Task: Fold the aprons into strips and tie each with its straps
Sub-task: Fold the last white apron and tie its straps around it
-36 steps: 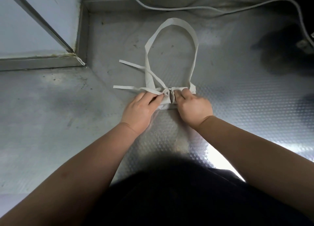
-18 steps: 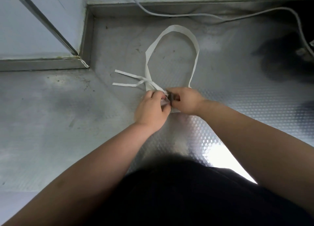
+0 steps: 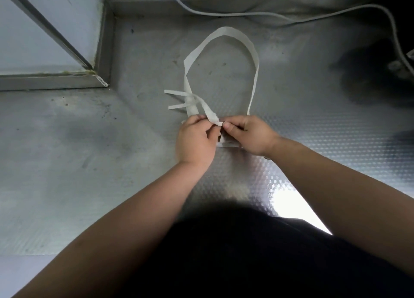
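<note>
While your hands cover it, the folded apron (image 3: 228, 144) shows only as a pale edge between them, mid-worktop (image 3: 67, 158); any knot is hidden. Its neck loop (image 3: 226, 30) lies flat toward 12 o'clock, and two strap ends (image 3: 177, 93) trail toward 10. A grey cable (image 3: 224, 13) runs along the back at 12, and a dark blurred shape (image 3: 369, 78) sits at 2. Your left hand (image 3: 195, 140) and right hand (image 3: 248, 136) meet, fingers curled, both pinching one strap (image 3: 210, 116).
</note>
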Demonstrator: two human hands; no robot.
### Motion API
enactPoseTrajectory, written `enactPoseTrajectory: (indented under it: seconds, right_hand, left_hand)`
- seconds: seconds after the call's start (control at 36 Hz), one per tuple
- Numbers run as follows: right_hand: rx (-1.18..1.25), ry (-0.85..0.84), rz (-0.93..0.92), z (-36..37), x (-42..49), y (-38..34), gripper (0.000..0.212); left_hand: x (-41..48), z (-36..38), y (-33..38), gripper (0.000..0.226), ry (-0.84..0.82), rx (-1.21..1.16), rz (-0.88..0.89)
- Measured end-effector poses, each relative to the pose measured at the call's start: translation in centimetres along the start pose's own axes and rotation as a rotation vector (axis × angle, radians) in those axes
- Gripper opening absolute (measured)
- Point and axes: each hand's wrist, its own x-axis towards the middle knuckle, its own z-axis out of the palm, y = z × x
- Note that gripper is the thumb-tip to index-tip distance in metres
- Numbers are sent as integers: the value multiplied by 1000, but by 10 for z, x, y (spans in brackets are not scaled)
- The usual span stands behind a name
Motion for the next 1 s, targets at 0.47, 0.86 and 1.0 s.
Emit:
enactPoseTrajectory:
  seconds: [0.47, 0.86, 1.0]
  right_hand:
    - [113, 52, 55, 0, -1, 3, 26]
    - [206, 25, 234, -7, 0, -16, 31]
    - [143, 15, 228, -6, 4, -17, 36]
  left_hand:
    - [7, -4, -3, 19, -119, -111, 105]
    - [16, -9, -5, 27, -344, -518, -202]
    - [21, -19, -8, 22, -542, -507, -179]
